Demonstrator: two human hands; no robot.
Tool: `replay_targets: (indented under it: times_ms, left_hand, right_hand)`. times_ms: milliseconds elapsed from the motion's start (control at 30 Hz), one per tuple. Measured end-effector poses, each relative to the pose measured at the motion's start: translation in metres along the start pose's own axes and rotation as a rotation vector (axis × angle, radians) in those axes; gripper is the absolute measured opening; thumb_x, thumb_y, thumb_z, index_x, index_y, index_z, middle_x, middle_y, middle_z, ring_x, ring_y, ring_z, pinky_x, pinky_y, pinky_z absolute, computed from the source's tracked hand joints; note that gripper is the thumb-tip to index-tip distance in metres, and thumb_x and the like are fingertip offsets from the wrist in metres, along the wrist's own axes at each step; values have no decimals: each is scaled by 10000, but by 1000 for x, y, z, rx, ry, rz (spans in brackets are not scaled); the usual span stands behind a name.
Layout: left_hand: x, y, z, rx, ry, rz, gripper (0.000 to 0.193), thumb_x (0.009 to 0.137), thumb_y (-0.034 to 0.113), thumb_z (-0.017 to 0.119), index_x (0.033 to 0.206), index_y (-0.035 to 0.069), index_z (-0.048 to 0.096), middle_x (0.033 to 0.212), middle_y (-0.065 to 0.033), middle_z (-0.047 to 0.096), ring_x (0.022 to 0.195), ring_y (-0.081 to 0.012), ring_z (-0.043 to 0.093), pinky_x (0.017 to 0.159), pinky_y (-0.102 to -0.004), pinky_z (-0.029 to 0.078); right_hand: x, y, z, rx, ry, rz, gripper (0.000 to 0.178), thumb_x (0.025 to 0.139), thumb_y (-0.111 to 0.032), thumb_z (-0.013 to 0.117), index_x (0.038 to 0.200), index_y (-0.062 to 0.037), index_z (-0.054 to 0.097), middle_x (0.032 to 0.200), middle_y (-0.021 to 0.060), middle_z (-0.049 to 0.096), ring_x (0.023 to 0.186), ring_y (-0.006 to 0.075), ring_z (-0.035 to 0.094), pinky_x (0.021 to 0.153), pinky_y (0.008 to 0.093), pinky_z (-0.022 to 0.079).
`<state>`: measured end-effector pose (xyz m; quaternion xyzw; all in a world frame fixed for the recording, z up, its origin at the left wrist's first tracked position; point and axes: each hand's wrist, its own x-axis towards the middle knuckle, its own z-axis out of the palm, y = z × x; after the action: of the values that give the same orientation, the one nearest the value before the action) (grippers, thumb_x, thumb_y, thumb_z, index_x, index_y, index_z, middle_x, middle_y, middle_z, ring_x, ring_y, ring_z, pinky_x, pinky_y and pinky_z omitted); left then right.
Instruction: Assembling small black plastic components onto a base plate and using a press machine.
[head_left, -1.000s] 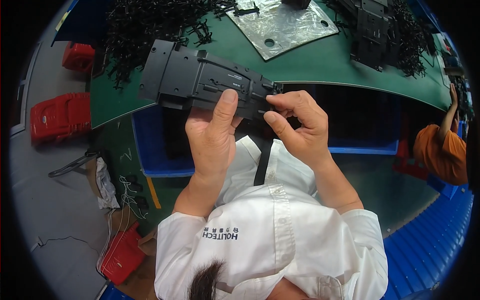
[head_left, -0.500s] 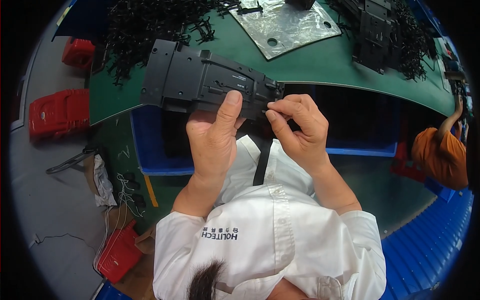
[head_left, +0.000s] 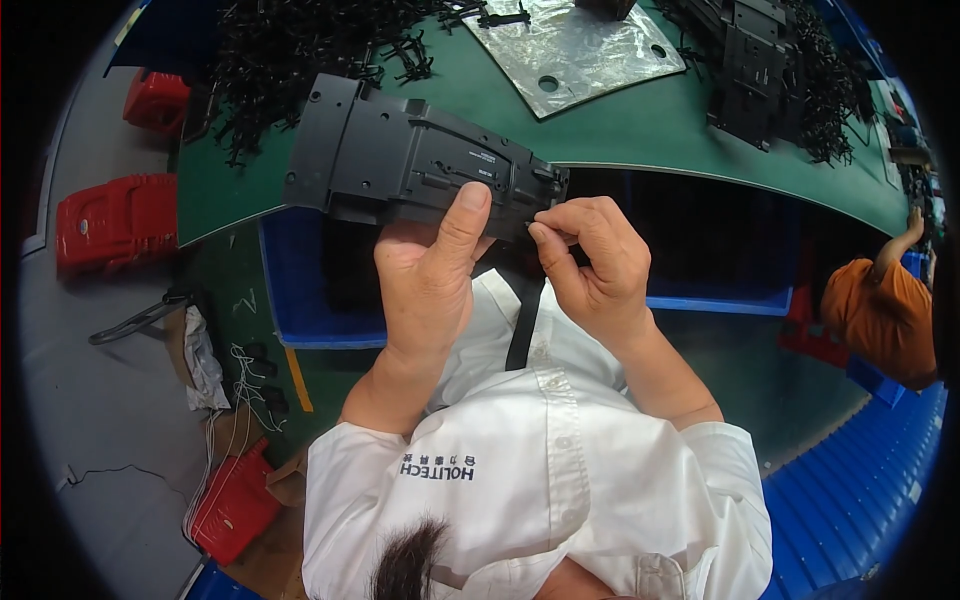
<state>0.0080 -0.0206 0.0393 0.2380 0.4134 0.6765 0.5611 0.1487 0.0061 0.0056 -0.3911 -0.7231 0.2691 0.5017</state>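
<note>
In our left hand (head_left: 425, 290) we hold a black housing (head_left: 385, 150), thumb laid on its upper face and the other fingers beneath; we have it raised at the near edge of the green table (head_left: 610, 140), broad end toward the far left, narrow end to the right; our right hand (head_left: 598, 255) is at that narrow end, thumb and forefinger narrowed to a pinch by its near edge; we cannot tell whether anything sits between them; on the table we see a heap of small black parts (head_left: 290, 55) at far left, a silvery sheet (head_left: 575, 60) farther right, and more black housings (head_left: 750, 75) at far right.
</note>
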Motion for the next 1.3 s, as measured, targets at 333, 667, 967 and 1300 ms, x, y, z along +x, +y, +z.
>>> replay_targets:
  times_ms: [333,667,967,1300]
  left_hand:
    - [7,-2,-6,-21,3,-71,221,882,62,556,1090,-3,520,1021,-94,589,900,-189,612,763,-325,546]
    - [22,3,-15,-135,6,-145,196,896,91,536,1047,-34,545,1006,-116,612,897,-185,622,776,-297,531]
    - [35,8,-11,-230,31,-313,213,885,90,547,1021,-73,535,1007,-142,600,936,-216,605,856,-353,516]
    - [35,11,-7,-291,77,-350,182,889,87,543,1003,-54,538,996,-125,592,950,-203,594,875,-346,512]
  right_hand:
    - [2,0,-2,-54,-100,8,157,680,10,690,809,-33,612,698,77,546,592,221,532,513,299,434]
    - [13,4,-12,168,-154,85,195,764,11,641,955,-28,657,701,80,558,629,183,530,541,251,414]
    - [27,16,-30,706,-241,571,239,849,-85,615,1077,-15,614,837,14,627,705,50,562,631,185,473]
    - [25,23,-40,902,-280,528,290,867,-44,578,1152,2,549,885,36,627,769,81,595,705,226,511]
